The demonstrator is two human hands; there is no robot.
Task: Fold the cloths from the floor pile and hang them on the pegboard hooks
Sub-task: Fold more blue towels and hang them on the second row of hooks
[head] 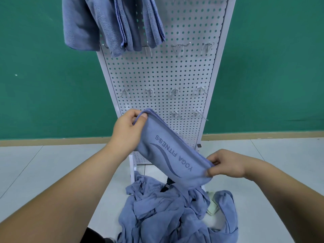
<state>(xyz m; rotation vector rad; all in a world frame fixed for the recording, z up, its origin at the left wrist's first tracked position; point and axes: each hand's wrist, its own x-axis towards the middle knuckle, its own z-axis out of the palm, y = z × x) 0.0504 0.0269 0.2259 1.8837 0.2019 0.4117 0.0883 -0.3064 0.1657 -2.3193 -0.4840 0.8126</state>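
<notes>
Green wall and pale tiled floor [52, 172] frame a white perforated pegboard [161, 76] studded with thin metal hooks [175, 91]. Soft blue fleecy cloths [112, 23] hang folded at its far top left. Between both hands stretches a folded blue cloth [172, 153] printed "YOGA FITNESS": left hand [128, 130] pinches its far corner, right hand [226, 163] pinches the near one. Below, a rumpled pile [166, 213] lies on the floor.

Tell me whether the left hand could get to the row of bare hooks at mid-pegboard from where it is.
Probably yes. The left hand sits just below that hook row with nothing between them, though it pinches a corner of the folded cloth, which would come along.
</notes>
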